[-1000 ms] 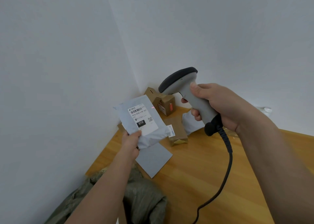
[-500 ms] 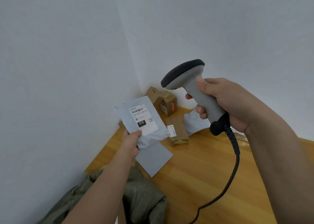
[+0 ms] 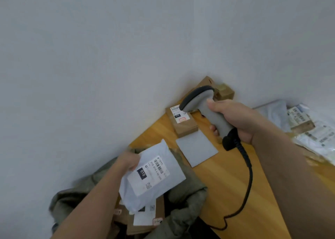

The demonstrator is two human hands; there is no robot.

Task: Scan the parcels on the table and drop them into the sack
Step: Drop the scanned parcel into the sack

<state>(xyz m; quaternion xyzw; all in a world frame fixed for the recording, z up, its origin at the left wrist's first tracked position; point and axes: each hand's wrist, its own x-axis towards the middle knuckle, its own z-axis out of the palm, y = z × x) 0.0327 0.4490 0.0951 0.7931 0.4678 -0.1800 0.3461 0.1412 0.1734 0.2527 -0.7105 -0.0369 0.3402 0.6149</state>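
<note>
A: What's the left hand (image 3: 129, 161) got?
B: It grips a grey mailer bag (image 3: 152, 175) by its upper edge, label up, above the open green sack (image 3: 183, 200). Brown boxes (image 3: 143, 222) already lie inside the sack.
A: And the right hand (image 3: 233, 120)?
B: Wrapped round the handle of a grey scanner (image 3: 204, 108), above the wooden table (image 3: 235, 175); its black cable (image 3: 248, 180) trails down.
A: What's on the table?
B: A brown labelled box (image 3: 184, 125), a flat grey envelope (image 3: 196, 149) just beside it, and clear-wrapped packets (image 3: 311, 130) at the right.
</note>
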